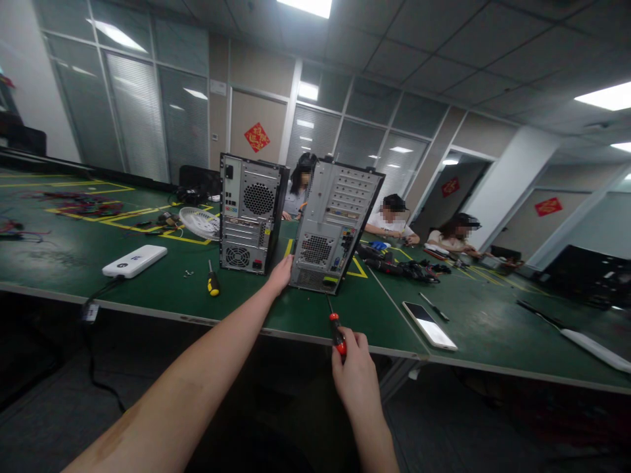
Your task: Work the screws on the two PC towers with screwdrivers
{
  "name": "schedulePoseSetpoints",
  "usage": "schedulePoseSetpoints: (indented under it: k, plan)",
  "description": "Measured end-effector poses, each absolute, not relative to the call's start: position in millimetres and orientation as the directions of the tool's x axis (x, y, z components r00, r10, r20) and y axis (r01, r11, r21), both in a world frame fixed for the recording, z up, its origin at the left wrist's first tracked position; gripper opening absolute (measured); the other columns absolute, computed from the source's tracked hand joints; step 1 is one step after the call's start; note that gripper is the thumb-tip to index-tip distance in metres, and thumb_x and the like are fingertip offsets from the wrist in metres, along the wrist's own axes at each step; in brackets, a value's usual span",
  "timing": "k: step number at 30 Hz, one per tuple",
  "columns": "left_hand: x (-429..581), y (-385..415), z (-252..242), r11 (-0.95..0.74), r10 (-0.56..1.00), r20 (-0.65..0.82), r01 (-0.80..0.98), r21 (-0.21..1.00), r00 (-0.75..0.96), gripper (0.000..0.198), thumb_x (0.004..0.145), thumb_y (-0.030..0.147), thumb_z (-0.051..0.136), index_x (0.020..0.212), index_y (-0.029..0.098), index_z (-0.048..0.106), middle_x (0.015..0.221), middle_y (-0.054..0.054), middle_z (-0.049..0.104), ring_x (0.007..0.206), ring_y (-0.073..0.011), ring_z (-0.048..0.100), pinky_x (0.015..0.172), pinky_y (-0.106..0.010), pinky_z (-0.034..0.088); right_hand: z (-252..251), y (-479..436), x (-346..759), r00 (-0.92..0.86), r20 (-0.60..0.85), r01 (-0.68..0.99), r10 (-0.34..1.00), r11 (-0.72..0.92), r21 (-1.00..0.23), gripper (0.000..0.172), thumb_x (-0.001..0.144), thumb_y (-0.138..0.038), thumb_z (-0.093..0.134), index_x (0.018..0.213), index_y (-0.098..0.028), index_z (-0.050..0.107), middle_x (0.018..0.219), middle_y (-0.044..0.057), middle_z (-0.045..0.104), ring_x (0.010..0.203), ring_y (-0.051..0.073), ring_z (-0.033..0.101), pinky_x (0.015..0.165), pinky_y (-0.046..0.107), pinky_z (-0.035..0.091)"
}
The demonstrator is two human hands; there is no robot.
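Two computer tower cases stand upright on the green table (64, 256), rear panels facing me: a black one (251, 213) on the left and a grey one (332, 226) on the right. My left hand (280, 274) reaches out and rests against the lower left edge of the grey case, fingers partly hidden. My right hand (355, 371) is closed round the red and black handle of a screwdriver (336, 328), whose tip points at the bottom of the grey case.
A yellow-handled screwdriver (213, 281) and small screws lie left of the black case. A white power bank (134, 261) with a cable, a white fan guard (200, 223), a phone (430, 325) and a pen sit on the table. Three people work at the far side.
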State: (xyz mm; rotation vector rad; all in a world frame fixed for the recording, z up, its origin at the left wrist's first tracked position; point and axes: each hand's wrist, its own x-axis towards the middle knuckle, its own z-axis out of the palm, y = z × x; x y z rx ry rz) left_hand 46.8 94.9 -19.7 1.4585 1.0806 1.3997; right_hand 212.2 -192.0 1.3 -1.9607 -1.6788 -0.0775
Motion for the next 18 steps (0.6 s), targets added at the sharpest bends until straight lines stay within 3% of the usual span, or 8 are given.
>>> schedulePoseSetpoints:
  k: [18]
  plan:
    - [47.2,94.2,-18.7,-0.302,0.953,0.301,0.053,0.952,0.02,0.064,0.103,0.065,0.032,0.135,0.025,0.07,0.143,-0.007,0.069,0.14,-0.028,0.058,0.121,-0.045,0.04,-4.2,-191.1,214.0,0.187,0.449,0.897,0.874,0.035,-0.441,0.03,0.099,-0.021,0.048,0.126,-0.019,0.06,0.111,0.008,0.059,0.089,0.022,0.069,0.078,0.031,0.053]
